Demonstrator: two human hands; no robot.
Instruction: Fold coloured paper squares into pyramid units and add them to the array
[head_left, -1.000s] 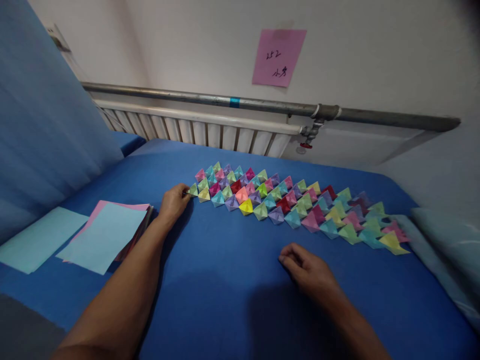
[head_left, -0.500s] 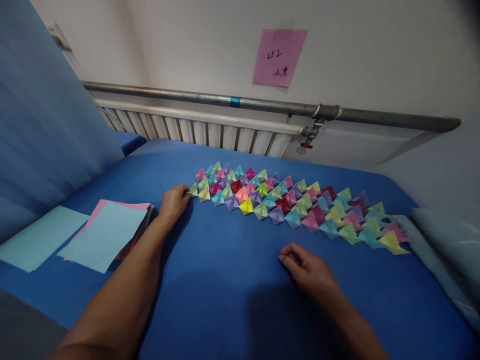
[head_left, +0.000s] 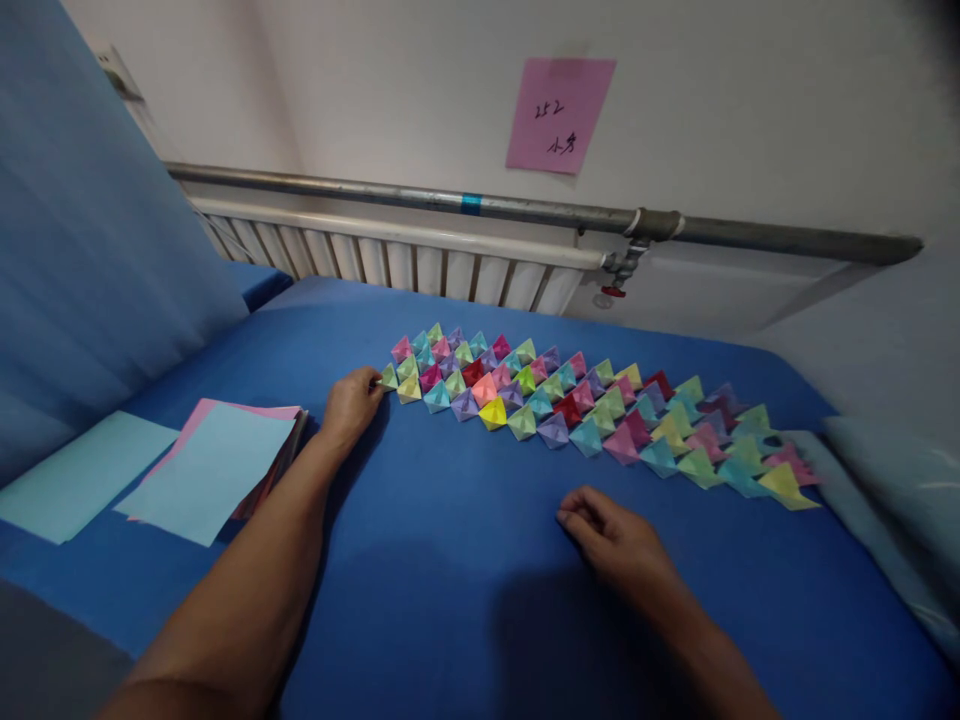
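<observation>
Several rows of small folded paper boats [head_left: 523,422] in many colours stretch across the blue surface, from the middle to the right. At their left end, my left hand [head_left: 352,405] pinches the edge of a light green paper boat [head_left: 388,378], which stands beside a pale yellow one [head_left: 409,388]. My right hand [head_left: 609,530] rests in front of the rows, apart from them. Its fingers are curled in, thumb against forefinger, and nothing shows in them.
To the left lie a stack of coloured paper sheets [head_left: 210,465] and a pale green sheet [head_left: 90,475]. A blue curtain [head_left: 97,250] hangs at the far left. Behind the table run a radiator [head_left: 375,262] and a metal pipe [head_left: 360,190]. Clear plastic [head_left: 892,480] lies at the right.
My left hand and the light green paper boat have shifted very slightly to the right and up, towards the rows. My right hand has not moved.
</observation>
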